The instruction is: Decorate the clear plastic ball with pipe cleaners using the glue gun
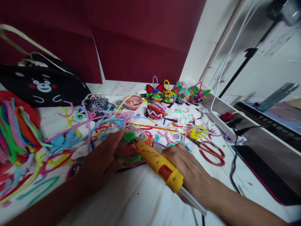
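My right hand [185,166] is wrapped round a yellow glue gun [157,163], whose nozzle points up and left. A white glue stick juts from the gun's rear end. The nozzle tip touches or nearly touches a small green disc [129,136]. My left hand [101,157] has its fingertips at the left side of that disc, pinching it or the piece under it. Beneath lies a rounded, partly see-through craft piece [129,153] with green and orange strands, partly hidden by my left fingers and the gun.
Orange-handled scissors [213,152] lie right of my right hand. Fuzzy stems [70,125] litter the table. Decorated figures [169,94] with ears stand at the back. A black bag [44,86] is at the left; a dark phone [265,172] and a power strip [225,127] are at the right.
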Available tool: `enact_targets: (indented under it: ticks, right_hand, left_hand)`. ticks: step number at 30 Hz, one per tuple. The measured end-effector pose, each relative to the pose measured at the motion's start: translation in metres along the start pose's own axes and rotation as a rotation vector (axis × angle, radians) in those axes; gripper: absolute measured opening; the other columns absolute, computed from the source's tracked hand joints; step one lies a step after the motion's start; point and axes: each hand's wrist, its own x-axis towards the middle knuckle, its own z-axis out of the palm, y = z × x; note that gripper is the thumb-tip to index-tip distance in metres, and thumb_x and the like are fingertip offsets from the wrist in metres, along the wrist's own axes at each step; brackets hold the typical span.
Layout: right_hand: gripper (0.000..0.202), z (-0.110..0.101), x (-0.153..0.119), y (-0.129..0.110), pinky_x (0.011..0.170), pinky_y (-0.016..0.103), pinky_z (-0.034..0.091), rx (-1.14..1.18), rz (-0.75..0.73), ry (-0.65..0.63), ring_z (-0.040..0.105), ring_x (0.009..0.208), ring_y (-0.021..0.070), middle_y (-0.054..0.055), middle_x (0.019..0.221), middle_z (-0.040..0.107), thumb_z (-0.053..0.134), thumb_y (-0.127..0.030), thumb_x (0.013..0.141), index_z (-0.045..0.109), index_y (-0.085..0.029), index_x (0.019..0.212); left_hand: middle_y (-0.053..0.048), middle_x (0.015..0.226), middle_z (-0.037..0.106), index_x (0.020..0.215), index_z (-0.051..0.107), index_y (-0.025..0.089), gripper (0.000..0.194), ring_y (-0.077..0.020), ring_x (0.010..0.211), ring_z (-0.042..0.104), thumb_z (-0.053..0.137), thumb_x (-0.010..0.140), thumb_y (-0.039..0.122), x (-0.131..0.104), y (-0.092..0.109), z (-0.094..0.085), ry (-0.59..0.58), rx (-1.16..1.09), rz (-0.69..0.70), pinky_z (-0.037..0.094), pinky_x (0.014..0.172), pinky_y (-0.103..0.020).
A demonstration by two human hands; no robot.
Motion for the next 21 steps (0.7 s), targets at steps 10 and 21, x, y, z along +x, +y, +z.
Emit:
enact_targets:
  ticks: [10, 21]
  right_hand:
    - [0.015, 0.003, -0.0002, -0.0009, 0.078, 0.039, 0.041, 0.019, 0.003, -0.009, 0.056, 0.086, 0.0225, 0.011, 0.097, 0.063, 0.043, -0.024, 0.099, 0.051, -0.014, 0.105]
    - [0.015, 0.002, -0.001, 0.0001, 0.08, 0.041, 0.04, 0.03, 0.006, -0.007, 0.056, 0.087, 0.0221, 0.01, 0.098, 0.062, 0.043, -0.025, 0.1, 0.05, -0.013, 0.106]
  left_hand:
    - [-0.005, 0.159, 0.038, 0.159, 0.01, 0.029, 0.065, -0.0307, 0.142, 0.042, 0.037, 0.1, 0.031, 0.0012, 0.0004, -0.0016, -0.009, -0.017, -0.003, 0.04, 0.117, -0.044]
    - [-0.006, 0.158, 0.04, 0.159, 0.008, 0.029, 0.066, -0.0303, 0.14, 0.045, 0.039, 0.1, 0.033, 0.0027, -0.0008, -0.0047, -0.017, -0.021, 0.047, 0.041, 0.115, -0.042]
